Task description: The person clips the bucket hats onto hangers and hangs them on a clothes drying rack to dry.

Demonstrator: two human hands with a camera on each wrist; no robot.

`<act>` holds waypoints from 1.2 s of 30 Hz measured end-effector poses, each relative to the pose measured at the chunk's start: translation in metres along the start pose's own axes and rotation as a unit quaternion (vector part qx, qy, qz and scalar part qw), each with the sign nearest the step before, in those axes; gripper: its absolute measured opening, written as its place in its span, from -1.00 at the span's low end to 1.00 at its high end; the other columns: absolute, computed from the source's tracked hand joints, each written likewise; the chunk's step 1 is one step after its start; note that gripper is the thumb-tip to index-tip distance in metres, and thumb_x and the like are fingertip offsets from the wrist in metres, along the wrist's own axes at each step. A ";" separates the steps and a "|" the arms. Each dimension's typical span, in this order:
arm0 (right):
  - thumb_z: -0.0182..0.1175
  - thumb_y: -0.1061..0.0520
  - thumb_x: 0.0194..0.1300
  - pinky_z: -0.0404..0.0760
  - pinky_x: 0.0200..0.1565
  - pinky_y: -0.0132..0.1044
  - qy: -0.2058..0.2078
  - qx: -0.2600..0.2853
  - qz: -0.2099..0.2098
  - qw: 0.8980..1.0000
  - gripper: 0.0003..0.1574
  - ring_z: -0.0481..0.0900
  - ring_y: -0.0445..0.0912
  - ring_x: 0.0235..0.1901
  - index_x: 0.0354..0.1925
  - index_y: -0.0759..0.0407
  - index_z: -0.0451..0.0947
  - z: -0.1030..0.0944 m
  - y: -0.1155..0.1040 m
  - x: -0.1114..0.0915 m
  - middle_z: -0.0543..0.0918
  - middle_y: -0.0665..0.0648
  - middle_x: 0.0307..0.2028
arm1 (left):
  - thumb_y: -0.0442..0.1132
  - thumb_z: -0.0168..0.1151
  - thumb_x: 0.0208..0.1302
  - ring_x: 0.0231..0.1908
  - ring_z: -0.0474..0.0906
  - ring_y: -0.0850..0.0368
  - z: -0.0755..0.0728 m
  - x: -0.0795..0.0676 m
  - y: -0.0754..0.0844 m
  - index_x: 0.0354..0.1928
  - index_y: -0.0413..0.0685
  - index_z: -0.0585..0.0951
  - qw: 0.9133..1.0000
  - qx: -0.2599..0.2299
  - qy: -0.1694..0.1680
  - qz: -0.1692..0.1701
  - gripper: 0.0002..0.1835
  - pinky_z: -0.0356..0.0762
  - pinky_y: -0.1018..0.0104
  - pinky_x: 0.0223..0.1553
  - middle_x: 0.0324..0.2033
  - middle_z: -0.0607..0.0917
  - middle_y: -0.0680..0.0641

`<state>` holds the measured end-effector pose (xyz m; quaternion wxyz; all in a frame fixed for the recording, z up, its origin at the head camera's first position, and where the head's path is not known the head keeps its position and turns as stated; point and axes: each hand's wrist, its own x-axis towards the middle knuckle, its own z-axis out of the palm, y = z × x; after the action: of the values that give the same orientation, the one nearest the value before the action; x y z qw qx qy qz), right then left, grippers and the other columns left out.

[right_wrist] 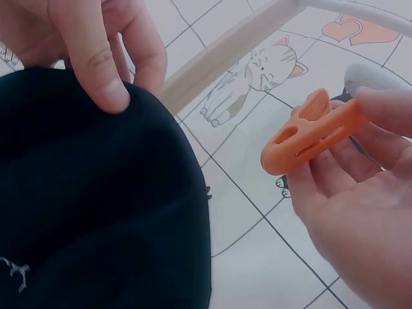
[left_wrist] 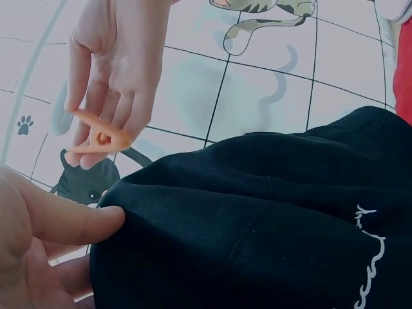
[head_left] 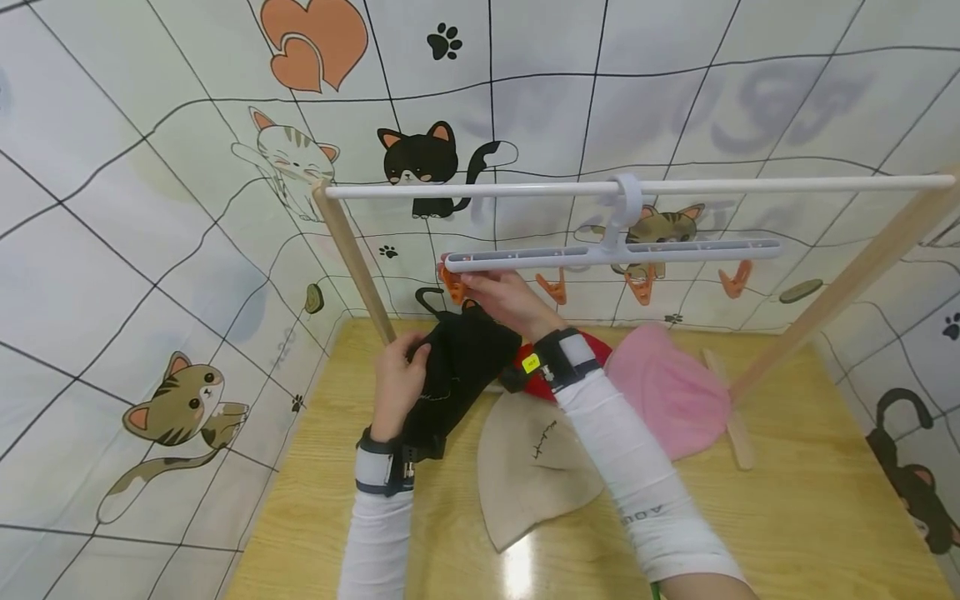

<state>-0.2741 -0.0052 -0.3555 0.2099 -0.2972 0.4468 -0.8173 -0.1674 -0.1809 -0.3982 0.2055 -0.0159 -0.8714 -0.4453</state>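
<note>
My left hand pinches the edge of a black cloth hat between thumb and fingers. White script-like stitching runs across its dark fabric in the left wrist view. My right hand is at the left end of a white hanger, with an orange clip pinched between its thumb and fingers. In the left wrist view the orange clip is just above the hat and apart from it. The hanger hooks over a white rail.
More orange clips hang under the hanger. A beige hat, a pink hat and a red item, partly hidden by my right wrist, lie on the wooden table. Wooden posts hold up the rail.
</note>
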 end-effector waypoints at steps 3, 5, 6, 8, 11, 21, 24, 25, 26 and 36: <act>-0.22 0.49 0.42 0.32 0.18 -0.18 -0.009 0.008 -0.003 1.000 -0.38 0.43 -0.02 0.06 -0.08 -0.05 0.66 0.003 0.003 0.003 0.63 0.01 0.00 | -0.47 0.12 0.31 -0.28 0.56 -0.18 0.000 0.002 0.001 -0.21 -0.36 0.64 1.000 0.002 0.000 0.002 -0.87 0.48 -0.06 -0.15 -0.28 0.68 -0.28; -0.22 0.49 0.42 0.31 0.19 -0.17 -0.012 0.012 -0.008 1.000 -0.37 0.44 -0.02 0.07 -0.07 -0.05 0.66 0.005 0.006 0.005 0.64 0.02 -0.01 | -0.47 0.12 0.31 -0.28 0.55 -0.18 -0.001 0.002 0.001 -0.21 -0.36 0.64 1.000 0.002 0.000 0.001 -0.87 0.48 -0.05 -0.16 -0.28 0.67 -0.28; -0.20 0.50 0.41 0.31 0.19 -0.16 -0.010 0.013 -0.009 1.000 -0.37 0.46 -0.02 0.06 -0.07 -0.06 0.67 0.006 0.008 0.006 0.64 0.01 -0.02 | -0.47 0.13 0.31 -0.28 0.55 -0.18 -0.001 0.003 0.001 -0.21 -0.36 0.64 1.000 0.001 0.001 0.001 -0.87 0.48 -0.05 -0.16 -0.29 0.67 -0.28; -0.20 0.51 0.40 0.30 0.22 -0.14 -0.006 0.019 -0.011 1.000 -0.37 0.48 -0.03 0.05 -0.08 -0.05 0.67 0.008 0.011 0.008 0.66 0.02 -0.03 | -0.47 0.13 0.30 -0.28 0.55 -0.18 -0.001 0.003 0.001 -0.21 -0.37 0.64 1.000 -0.002 0.002 0.001 -0.87 0.47 -0.05 -0.16 -0.29 0.67 -0.29; -0.19 0.52 0.40 0.26 0.25 -0.11 0.001 0.035 -0.009 0.999 -0.38 0.51 -0.05 0.04 -0.08 -0.02 0.66 0.011 0.016 0.010 0.67 0.03 -0.05 | -0.47 0.13 0.30 -0.30 0.55 -0.17 -0.001 0.004 0.001 -0.21 -0.37 0.64 1.000 -0.006 0.003 0.004 -0.87 0.47 -0.05 -0.18 -0.29 0.68 -0.29; -0.14 0.56 0.36 0.31 0.24 -0.06 0.045 0.061 0.020 0.997 -0.50 0.59 -0.05 -0.01 0.06 0.17 0.51 0.020 0.023 0.012 0.67 0.08 -0.09 | -0.47 0.14 0.29 -0.32 0.57 -0.13 -0.002 0.007 0.001 -0.20 -0.36 0.65 1.000 -0.007 0.012 0.005 -0.86 0.49 0.01 -0.23 -0.28 0.69 -0.27; -0.14 0.56 0.35 0.29 0.25 -0.03 0.044 0.061 0.022 0.997 -0.50 0.60 -0.05 -0.02 0.16 0.29 0.42 0.022 0.024 0.012 0.67 0.08 -0.09 | -0.46 0.14 0.30 -0.33 0.56 -0.13 -0.002 0.007 0.002 -0.20 -0.36 0.65 1.000 -0.008 0.013 0.005 -0.86 0.48 0.02 -0.25 -0.28 0.69 -0.27; -0.14 0.56 0.35 0.29 0.25 -0.02 0.043 0.059 0.023 0.997 -0.50 0.60 -0.05 -0.02 0.17 0.29 0.40 0.023 0.024 0.013 0.67 0.07 -0.10 | -0.46 0.13 0.30 -0.34 0.55 -0.13 -0.002 0.008 0.002 -0.20 -0.36 0.65 1.000 -0.008 0.013 0.006 -0.87 0.48 0.02 -0.25 -0.29 0.69 -0.27; -0.13 0.56 0.35 0.30 0.24 -0.02 0.043 0.058 0.024 0.997 -0.49 0.60 -0.04 -0.03 0.18 0.30 0.40 0.023 0.024 0.013 0.67 0.08 -0.10 | -0.46 0.13 0.31 -0.34 0.55 -0.14 -0.003 0.008 0.002 -0.20 -0.36 0.65 1.000 -0.010 0.013 0.006 -0.86 0.48 0.02 -0.25 -0.28 0.69 -0.27; -0.06 0.54 0.33 0.35 0.22 -0.07 0.064 0.014 0.063 0.996 -0.42 0.55 -0.03 0.00 0.30 0.48 0.17 0.023 0.023 0.015 0.62 0.10 -0.07 | -0.47 0.13 0.30 -0.27 0.58 -0.15 -0.002 0.011 0.002 -0.15 -0.39 0.64 1.000 -0.018 0.016 0.006 -0.84 0.50 -0.04 -0.18 -0.24 0.69 -0.29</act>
<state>-0.2677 -0.0395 -0.3609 0.2364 -0.2125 0.4658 -0.8258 -0.1768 -0.1835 -0.3915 0.2219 -0.0173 -0.8598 -0.4595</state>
